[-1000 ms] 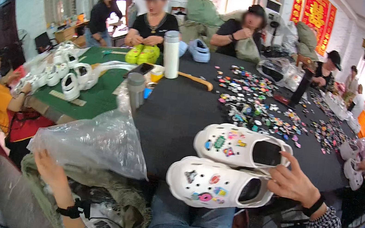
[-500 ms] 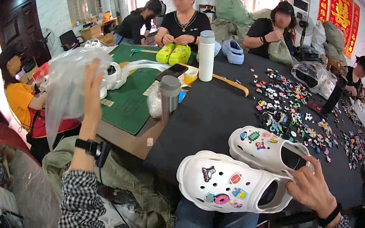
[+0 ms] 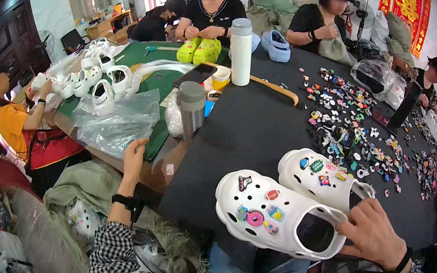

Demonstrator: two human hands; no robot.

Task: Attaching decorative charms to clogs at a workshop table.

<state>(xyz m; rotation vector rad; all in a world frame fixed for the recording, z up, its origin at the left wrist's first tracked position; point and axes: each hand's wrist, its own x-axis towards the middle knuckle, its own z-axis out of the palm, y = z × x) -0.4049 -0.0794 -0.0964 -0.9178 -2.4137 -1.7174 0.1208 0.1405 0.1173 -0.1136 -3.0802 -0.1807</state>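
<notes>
From where I stand, white shoes (image 3: 88, 80) lie heaped beyond the left hand (image 3: 132, 162), its fingers loosely curled at a clear plastic bag (image 3: 113, 127), though I can't tell if they grip it. A flask (image 3: 192, 122) stands ahead and right of that hand; farther over, the right hand (image 3: 377, 232) is closed on the heels of two decorated shoes (image 3: 290, 202), toes leftward, with charms (image 3: 341, 140) scattered beyond.

Across the room from me, a red wall banner (image 3: 405, 18) bears one large gold Chinese character, with smaller gold characters on the red strips (image 3: 422, 28) flanking it. The pale lettering (image 3: 223, 17) on a co-worker's black shirt (image 3: 232, 11) is too tiny for me to read.
</notes>
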